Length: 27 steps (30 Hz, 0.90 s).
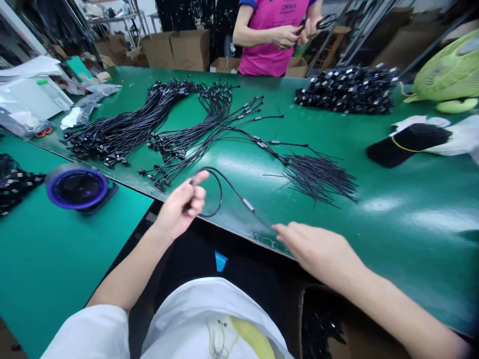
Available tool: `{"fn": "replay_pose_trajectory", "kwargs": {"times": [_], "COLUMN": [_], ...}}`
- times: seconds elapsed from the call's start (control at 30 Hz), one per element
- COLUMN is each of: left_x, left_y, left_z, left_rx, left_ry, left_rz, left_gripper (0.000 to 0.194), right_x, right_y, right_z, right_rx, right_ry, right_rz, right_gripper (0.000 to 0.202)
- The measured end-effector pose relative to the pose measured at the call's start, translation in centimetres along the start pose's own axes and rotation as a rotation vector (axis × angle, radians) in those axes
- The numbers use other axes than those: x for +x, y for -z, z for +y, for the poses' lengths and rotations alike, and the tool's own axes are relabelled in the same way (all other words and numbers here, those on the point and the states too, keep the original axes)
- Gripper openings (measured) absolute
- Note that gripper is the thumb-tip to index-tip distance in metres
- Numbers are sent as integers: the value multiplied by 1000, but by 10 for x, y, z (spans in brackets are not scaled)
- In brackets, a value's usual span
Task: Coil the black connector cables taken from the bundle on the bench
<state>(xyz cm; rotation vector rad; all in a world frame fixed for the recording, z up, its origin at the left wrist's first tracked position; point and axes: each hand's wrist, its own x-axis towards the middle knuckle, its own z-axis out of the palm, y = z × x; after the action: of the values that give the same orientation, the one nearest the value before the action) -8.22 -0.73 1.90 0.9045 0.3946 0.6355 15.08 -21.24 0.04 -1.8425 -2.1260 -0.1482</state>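
A thin black cable [234,188] with a grey sleeve on it makes a loop over the table's front edge. My left hand [186,199] is closed around one part of it, thumb raised. My right hand [314,244] has its fingers pressed together at the far end of the cable, where motion blurs the tip. Just beyond lies a loose heap of black cable ties [318,177]. Behind my left hand more black cables [202,134] with grey sleeves and plugs are spread on the green table [337,144].
A large bundle of cables [142,119] lies at left. Coiled cables [348,89] are piled at back right, near a banded black bundle [407,143] and a green fan [449,70]. A purple-rimmed round device [78,187] stands left. Opposite, a person in pink [275,35] handles a cable.
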Motion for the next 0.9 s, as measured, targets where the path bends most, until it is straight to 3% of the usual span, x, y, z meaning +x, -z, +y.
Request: {"fn": "replay_pose_trajectory", "kwargs": {"times": [0.1,0.2,0.27,0.33,0.4,0.47,0.57,0.73,0.8,0.9], "left_x": [-2,-10,-13,-12,-10,-10,-12,-13,-13,-18], "left_y": [-16,-31,-35,-37,-37,-36,-35,-33,-31,-27], "left_z": [-31,-48,-50,-50,-52,-59,-78,-94,-93,-92], "left_rx": [468,704,584,342,146,66,27,-60,-1,208], "left_ry": [7,45,101,138,147,206,332,418,476,448], "left_rz": [-165,-338,-361,-305,-219,-154,-92,20,-25,-123], "left_gripper": [27,30,32,34,35,38,50,58,58,58], "right_x": [15,38,49,54,55,56,58,61,61,60], "right_y": [10,16,8,-10,-33,-52,-66,-64,-61,-58], "right_z": [-33,-35,-27,-23,-27,-35,-47,-61,-66,-73], "right_rx": [145,302,431,610,877,1163,1408,1679,1757,1816], "right_ry": [205,110,-77,-278,-459,-617,-788,-828,-813,-821], "right_rz": [-80,-24,106,241,290,325,497,434,383,303], "right_gripper": [30,27,23,29,33,34,36,40,41,42]}}
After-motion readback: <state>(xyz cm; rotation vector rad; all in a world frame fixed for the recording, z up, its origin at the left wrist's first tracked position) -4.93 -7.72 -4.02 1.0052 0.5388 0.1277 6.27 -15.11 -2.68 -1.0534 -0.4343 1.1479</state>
